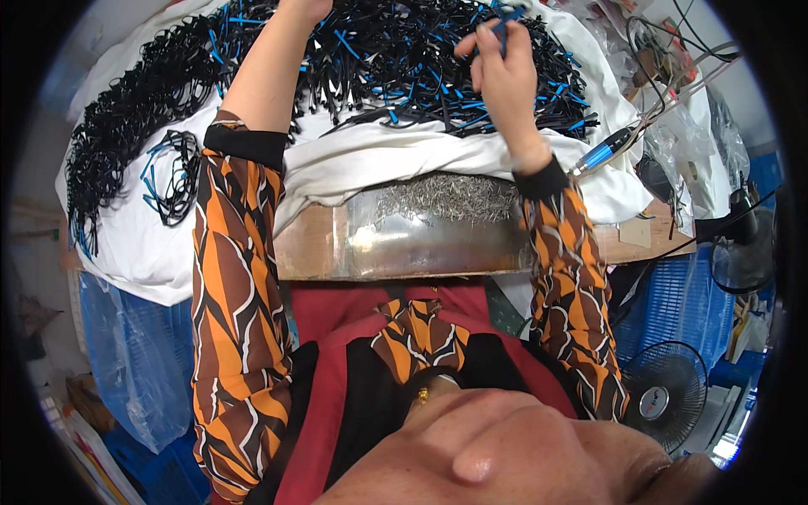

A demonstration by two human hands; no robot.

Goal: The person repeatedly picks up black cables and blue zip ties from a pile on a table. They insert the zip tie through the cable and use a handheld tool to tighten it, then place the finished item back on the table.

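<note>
A wide heap of thin black strips with blue pieces (pixel 370 67) lies on a white cloth (pixel 396 153); the strips look like short flat cables. My left hand (pixel 310 8) reaches over the far side of the heap, cut by the upper edge, its fingers out of sight. Above the heap's right part, my right hand (pixel 507 69) has its fingers bent around a dark blue piece, too partly hidden to name. A small separate bunch of black and blue strips (pixel 174 177) rests on the cloth at the left.
Many small silver metal pins (pixel 450 198) fill the far side of a shiny metal tray (pixel 412 248) at the table's near edge. A blue pen-shaped tool (pixel 602 153) with a cord lies at the right. Blue crates (pixel 686 290) and a black fan (pixel 661 400) stand below right.
</note>
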